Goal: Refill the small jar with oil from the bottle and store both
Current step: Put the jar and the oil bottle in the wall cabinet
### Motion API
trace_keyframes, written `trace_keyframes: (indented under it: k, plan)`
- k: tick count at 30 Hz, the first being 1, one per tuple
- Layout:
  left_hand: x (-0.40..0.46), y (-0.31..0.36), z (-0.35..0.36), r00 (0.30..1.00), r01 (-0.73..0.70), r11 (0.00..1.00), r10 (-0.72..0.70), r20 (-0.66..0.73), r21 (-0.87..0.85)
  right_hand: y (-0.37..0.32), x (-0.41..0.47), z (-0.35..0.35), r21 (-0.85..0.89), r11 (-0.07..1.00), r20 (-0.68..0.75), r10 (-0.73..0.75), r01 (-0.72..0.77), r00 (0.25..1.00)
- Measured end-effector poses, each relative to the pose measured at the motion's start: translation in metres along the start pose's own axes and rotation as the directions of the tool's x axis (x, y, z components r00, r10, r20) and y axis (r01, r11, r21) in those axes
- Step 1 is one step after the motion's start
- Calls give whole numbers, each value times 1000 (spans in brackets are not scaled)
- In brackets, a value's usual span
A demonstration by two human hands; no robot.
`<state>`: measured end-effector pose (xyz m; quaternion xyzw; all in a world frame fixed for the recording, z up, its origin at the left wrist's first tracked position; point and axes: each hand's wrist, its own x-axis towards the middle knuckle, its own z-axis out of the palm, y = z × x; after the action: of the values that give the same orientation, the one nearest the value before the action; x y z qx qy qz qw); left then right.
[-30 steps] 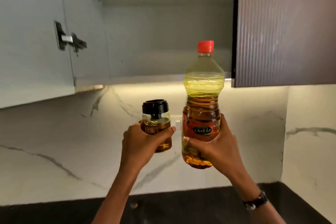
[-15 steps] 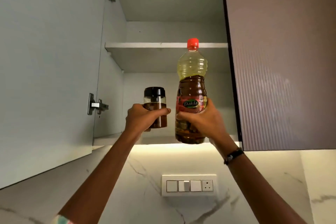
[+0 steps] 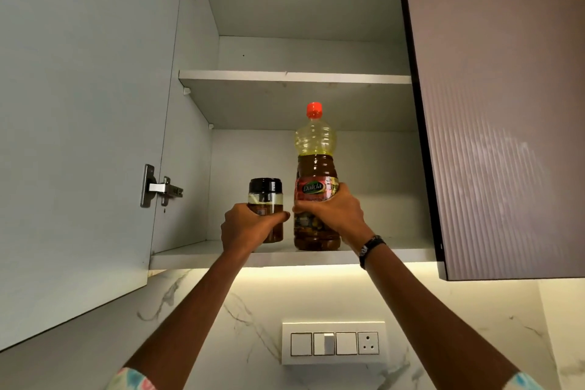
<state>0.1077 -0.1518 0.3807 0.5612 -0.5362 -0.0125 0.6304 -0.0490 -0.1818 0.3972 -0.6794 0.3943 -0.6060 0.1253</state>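
A small clear jar (image 3: 265, 196) with a black lid, partly filled with amber oil, stands on the lower shelf (image 3: 196, 255) of an open wall cabinet. My left hand (image 3: 245, 226) grips its lower half. Right beside it stands a tall oil bottle (image 3: 315, 161) with a red cap and a red label, its base on the same shelf. My right hand (image 3: 332, 210) is wrapped round the bottle's middle. Both containers are upright and nearly touching.
The cabinet's left door (image 3: 79, 136) hangs open with a metal hinge (image 3: 160, 187). A ribbed brown door (image 3: 506, 104) closes the neighbouring section on the right. An upper shelf (image 3: 294, 76) spans the cabinet. A switch panel (image 3: 334, 342) sits on the marble wall below.
Both hands rose from in front of the marble wall into the cabinet. The jar and bottle, held in the air before, now stand on the lower shelf.
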Motion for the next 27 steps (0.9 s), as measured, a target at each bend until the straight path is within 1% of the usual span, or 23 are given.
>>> trace_keyframes:
  k: [3, 6, 7, 8, 9, 11, 12, 16, 18, 24, 27]
  plan:
    - [6, -4, 6, 1000, 0, 1000, 0, 3, -5, 8, 11, 5, -5, 1000, 23, 18, -18, 1000]
    - [8, -8, 10, 1000, -18, 1000, 18, -13, 24, 9, 18, 4, 30, 998, 160, 52, -57, 986]
    - [8, -10, 11, 999, -26, 999, 27, -20, 34, 8, 21, 1, 54, 997, 206, 49, -61, 977]
    - [9, -11, 12, 999, -32, 999, 33, -25, 38, 6, 24, -4, 73, 996, 221, 28, -46, 975]
    - [9, -11, 12, 999, -33, 999, 34, -29, 39, 1, 25, -11, 96, 995, 196, 11, -30, 980]
    - [9, -12, 11, 999, -28, 999, 29, -33, 40, -11, 29, -26, 122, 992, 82, 11, -21, 997]
    - [10, -12, 11, 999, -26, 999, 28, -33, 38, -14, 33, -33, 125, 992, 62, 14, -22, 998]
    - [10, -11, 11, 999, -26, 999, 27, -33, 35, -17, 48, -38, 102, 993, 148, 52, -68, 988]
    - [10, -11, 12, 999, -25, 999, 27, -40, 38, -17, 55, -35, 76, 994, 169, 70, -84, 983]
    - [7, -14, 11, 997, -44, 997, 48, -57, 71, -6, 85, -11, 12, 989, 178, 141, -146, 974]
    - [7, -14, 11, 996, -53, 995, 59, -67, 81, 3, 102, 5, -37, 986, 142, 164, -161, 976]
